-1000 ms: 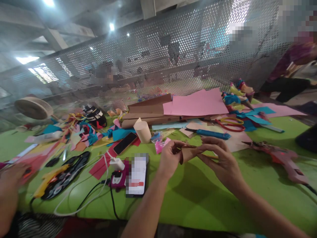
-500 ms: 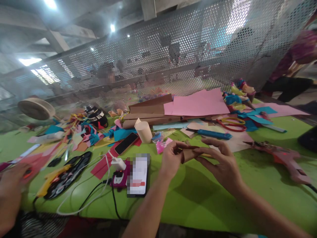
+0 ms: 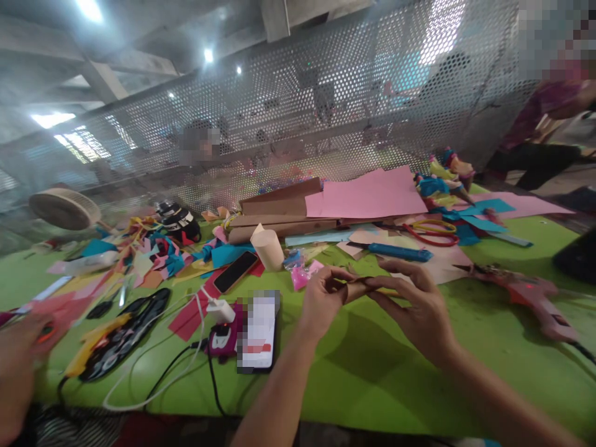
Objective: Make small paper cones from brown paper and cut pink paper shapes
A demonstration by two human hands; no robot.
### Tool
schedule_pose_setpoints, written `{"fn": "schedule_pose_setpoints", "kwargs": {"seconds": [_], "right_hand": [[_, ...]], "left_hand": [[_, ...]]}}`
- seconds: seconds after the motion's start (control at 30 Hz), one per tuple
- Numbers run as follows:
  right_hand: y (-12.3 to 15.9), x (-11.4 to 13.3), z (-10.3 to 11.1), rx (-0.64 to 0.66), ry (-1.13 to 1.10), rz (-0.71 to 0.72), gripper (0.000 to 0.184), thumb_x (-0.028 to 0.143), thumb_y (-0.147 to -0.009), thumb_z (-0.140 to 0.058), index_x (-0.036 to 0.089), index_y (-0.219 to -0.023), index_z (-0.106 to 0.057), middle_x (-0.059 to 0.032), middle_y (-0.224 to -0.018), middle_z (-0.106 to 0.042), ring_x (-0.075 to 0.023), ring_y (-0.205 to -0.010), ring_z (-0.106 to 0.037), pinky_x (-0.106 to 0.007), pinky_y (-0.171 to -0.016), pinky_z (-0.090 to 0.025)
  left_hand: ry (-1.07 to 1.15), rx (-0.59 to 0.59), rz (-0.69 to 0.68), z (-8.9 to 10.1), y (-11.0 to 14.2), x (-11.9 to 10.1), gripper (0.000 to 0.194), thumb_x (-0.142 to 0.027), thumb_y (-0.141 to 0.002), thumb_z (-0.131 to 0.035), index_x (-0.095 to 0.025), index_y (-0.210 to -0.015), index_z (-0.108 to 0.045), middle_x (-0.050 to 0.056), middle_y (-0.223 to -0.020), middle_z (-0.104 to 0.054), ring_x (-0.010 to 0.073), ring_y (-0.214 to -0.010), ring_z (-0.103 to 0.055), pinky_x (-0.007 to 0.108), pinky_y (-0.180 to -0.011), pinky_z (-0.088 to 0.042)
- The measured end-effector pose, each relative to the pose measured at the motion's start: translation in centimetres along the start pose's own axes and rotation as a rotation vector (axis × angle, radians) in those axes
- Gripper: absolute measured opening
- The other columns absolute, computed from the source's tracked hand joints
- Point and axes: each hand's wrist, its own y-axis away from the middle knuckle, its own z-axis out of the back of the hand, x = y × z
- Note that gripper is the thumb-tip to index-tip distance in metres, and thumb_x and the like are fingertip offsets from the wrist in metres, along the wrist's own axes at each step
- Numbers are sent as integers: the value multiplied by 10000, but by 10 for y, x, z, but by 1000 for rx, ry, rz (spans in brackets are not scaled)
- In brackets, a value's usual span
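Observation:
A small piece of brown paper (image 3: 356,290), folded or curled, is held up above the green table between both hands. My left hand (image 3: 321,304) pinches its left end with thumb and fingers. My right hand (image 3: 421,307) grips the other end between thumb and fingertips, the remaining fingers spread. The fingers hide part of the paper. Just beyond my left hand lie a small pink packet (image 3: 300,278) and an upright cream paper roll (image 3: 269,248). A blue utility knife (image 3: 400,251) lies behind my right hand.
A pink glue gun (image 3: 535,301) lies at right; a yellow glue gun (image 3: 95,344) rests at left. Phones (image 3: 236,272), a purple power strip (image 3: 226,338) and loose cables sit left of my arms. Pink sheets (image 3: 365,195) and paper scraps line the back. Another person's hand (image 3: 18,366) is at far left.
The brown paper has tilted and now shows a narrower face between my fingers. Both hands keep their grip, nearly in place. The view has shifted slightly.

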Motion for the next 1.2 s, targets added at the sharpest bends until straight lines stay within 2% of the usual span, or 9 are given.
{"fn": "schedule_pose_setpoints", "kwargs": {"seconds": [0.1,0.33,0.47,0.6,0.77,1.2], "right_hand": [[1,0,0,-6,13,-1,110,308,-907,-696,330,-980,-775,-77,-1083,-690,-287,-1002,-687,-459,-838,-556],[-4,4,1,-45,-44,-16,185,270,-875,-733,311,-1055,-717,-73,-1081,-699,-278,-1012,-683,-439,-844,-561],[-11,7,5,61,-142,-57,240,337,-882,-733,315,-1120,-716,-65,-1070,-738,-285,-1034,-679,-430,-855,-543],[-13,8,7,175,-281,-194,223,435,-871,-735,308,-1053,-756,-50,-972,-760,-275,-952,-683,-410,-820,-543],[-13,9,6,213,-369,-293,221,479,-855,-742,297,-972,-787,-46,-894,-751,-257,-885,-676,-378,-773,-542],[-15,11,8,242,-356,-216,138,395,-900,-712,280,-957,-762,-40,-878,-756,-238,-846,-678,-380,-761,-510]], "left_hand": [[-31,9,-27,0,1,-1,120,-110,-694,-666,-196,-769,-702,10,-796,-725,132,-659,-608,237,-616,-476],[-81,-20,-132,4,0,0,210,-57,-672,-590,-212,-749,-710,8,-790,-721,169,-757,-650,272,-711,-499],[-71,10,-154,5,1,-1,193,-71,-694,-609,-211,-766,-721,13,-798,-722,177,-778,-655,273,-718,-495],[-74,53,-154,6,3,-2,164,-80,-727,-644,-208,-789,-726,24,-825,-732,183,-799,-657,280,-742,-497],[-112,56,-175,5,3,-1,172,-54,-740,-647,-204,-782,-721,32,-855,-731,172,-804,-644,266,-734,-476],[-189,40,-195,6,2,4,219,-17,-706,-604,-192,-783,-711,10,-784,-693,142,-730,-602,239,-684,-453]]}}
